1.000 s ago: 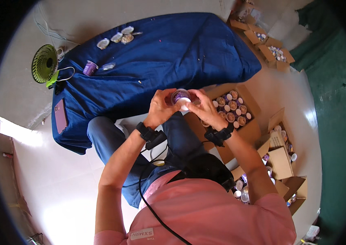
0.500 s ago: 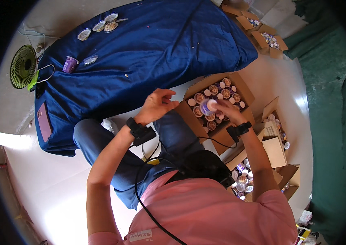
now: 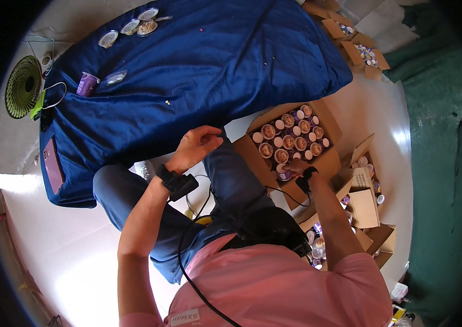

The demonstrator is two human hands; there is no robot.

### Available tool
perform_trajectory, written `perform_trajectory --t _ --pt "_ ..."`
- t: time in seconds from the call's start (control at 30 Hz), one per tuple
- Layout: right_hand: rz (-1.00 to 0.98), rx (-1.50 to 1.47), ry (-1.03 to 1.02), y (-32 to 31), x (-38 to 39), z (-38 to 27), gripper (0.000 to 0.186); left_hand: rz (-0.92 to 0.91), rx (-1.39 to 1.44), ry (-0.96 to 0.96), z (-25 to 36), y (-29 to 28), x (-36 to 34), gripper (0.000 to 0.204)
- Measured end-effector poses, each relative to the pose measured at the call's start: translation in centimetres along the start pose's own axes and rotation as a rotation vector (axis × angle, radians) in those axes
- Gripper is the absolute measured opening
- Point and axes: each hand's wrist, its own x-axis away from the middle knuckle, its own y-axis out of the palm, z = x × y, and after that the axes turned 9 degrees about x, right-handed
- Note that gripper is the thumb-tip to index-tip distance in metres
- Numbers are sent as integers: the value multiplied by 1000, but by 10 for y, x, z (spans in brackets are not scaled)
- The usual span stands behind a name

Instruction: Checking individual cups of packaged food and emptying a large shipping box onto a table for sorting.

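Note:
My right hand (image 3: 297, 168) reaches into the near side of an open cardboard box (image 3: 326, 111). Its fingers are closed on a small purple cup (image 3: 285, 175) with a pale top, partly hidden by the hand. Rows of similar cups fill the box; some show brown contents through clear round tops, like this cup (image 3: 288, 142), and between them are white round ends. Over my knee hovers my left hand (image 3: 197, 146), its fingers loosely curved, the thumb apart from them and nothing visible between.
A blue cloth (image 3: 209, 65) covers the surface ahead, bearing a purple cup (image 3: 87, 84), several clear round containers (image 3: 130, 26) and a purple flat case (image 3: 53, 166). A green fan (image 3: 23, 87) stands at left. More cartons (image 3: 363, 209) of cups lie right. A cable crosses my lap.
My right hand has lowered the purple cup from above the box into its near corner. My left hand has drawn slightly left and down, its fingers straighter.

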Motion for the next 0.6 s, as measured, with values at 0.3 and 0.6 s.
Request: perform_trajectory --t 0.3,0.6 --pt "232 253 -53 14 -44 49 29 -1 -32 -78 0 -4 -2 30" --pt "421 494 -158 23 -42 51 31 0 -37 -112 -12 -2 -3 31"
